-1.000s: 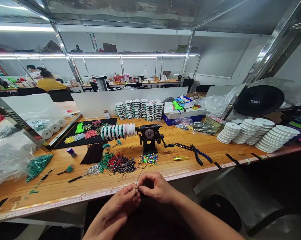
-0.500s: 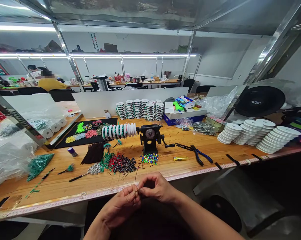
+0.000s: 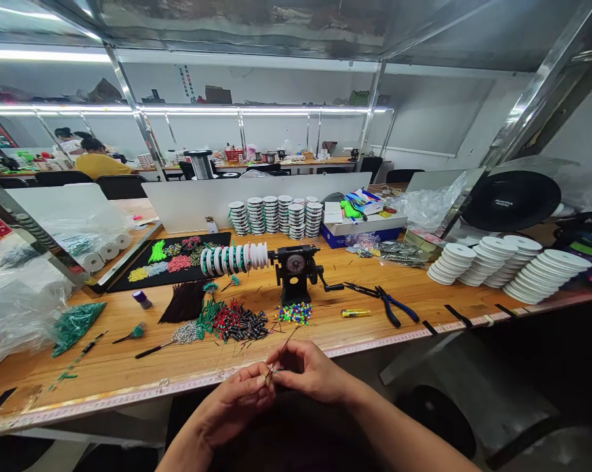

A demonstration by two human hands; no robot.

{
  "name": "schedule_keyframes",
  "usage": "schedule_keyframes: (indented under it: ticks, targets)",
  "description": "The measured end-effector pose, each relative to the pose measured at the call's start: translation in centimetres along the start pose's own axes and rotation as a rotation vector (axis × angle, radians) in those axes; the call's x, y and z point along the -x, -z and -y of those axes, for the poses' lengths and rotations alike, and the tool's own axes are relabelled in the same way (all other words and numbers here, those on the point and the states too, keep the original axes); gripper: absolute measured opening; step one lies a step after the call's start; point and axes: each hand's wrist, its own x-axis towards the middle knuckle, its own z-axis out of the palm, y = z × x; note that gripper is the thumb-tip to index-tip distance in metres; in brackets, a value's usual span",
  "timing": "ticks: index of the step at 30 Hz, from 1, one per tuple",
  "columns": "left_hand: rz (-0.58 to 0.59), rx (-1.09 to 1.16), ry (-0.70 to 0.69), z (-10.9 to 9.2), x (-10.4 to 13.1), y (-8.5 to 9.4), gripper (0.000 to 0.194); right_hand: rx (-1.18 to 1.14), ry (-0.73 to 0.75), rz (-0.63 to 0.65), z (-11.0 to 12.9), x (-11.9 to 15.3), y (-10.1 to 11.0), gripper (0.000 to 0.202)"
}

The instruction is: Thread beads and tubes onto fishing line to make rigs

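Observation:
Just in front of the table edge, my left hand (image 3: 239, 400) pinches a thin dark line (image 3: 289, 338) between thumb and fingertips. My right hand (image 3: 318, 375) is closed on the same line, its fingertips touching those of the left. One end of the line sticks up and leans right above the fingers; a tiny light bit shows at the pinch, too small to name. Beyond the hands lie multicoloured beads (image 3: 294, 314) and a pile of black and red small parts (image 3: 239, 321). A black hand-crank winder (image 3: 294, 265) carries a row of white spools (image 3: 234, 258).
Pliers (image 3: 389, 307) and a yellow tube (image 3: 355, 313) lie right of the beads. Stacked white spools (image 3: 487, 259) stand at far right. A black mat (image 3: 128, 275) bears coloured heaps. A tape measure (image 3: 128, 394) runs along the front edge. A person (image 3: 99, 160) sits at a far bench.
The line's free end, upright before, now slants to the right over my right hand. Both hands stay pinched together at nearly the same spot.

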Motion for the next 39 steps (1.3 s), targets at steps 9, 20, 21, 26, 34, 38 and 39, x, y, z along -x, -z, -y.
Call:
schedule_keyframes:
  ticks: [9,20,21,26,34,38,39]
  targets:
    - [-0.014,0.016,0.001,0.0,0.2,-0.7,0.027,0.291,0.094,-0.091,1.3,0.1,-0.3,0.009]
    - [0.017,0.115,0.021,1.0,-0.1,-0.5,0.027,0.434,0.147,-0.177,0.7,0.2,-0.7,0.007]
    - [0.019,0.124,0.019,1.1,-0.1,-0.5,0.028,0.422,0.135,-0.18,0.7,0.2,-0.8,0.007]
    - [0.02,0.154,0.007,1.2,-0.1,-0.9,0.031,0.179,0.062,-0.152,0.7,0.2,-1.1,0.005]
    - [0.01,0.07,0.005,0.8,-0.3,-0.8,0.028,0.106,-0.007,-0.11,0.1,0.4,-0.3,0.028]
    - [-0.011,-0.006,0.006,0.5,-0.3,-0.5,0.025,0.087,-0.02,-0.041,0.2,0.4,-0.1,0.038]
    - [-0.016,-0.026,0.006,0.5,-0.3,-0.5,0.028,0.069,-0.018,-0.027,0.2,0.4,-0.1,0.04]
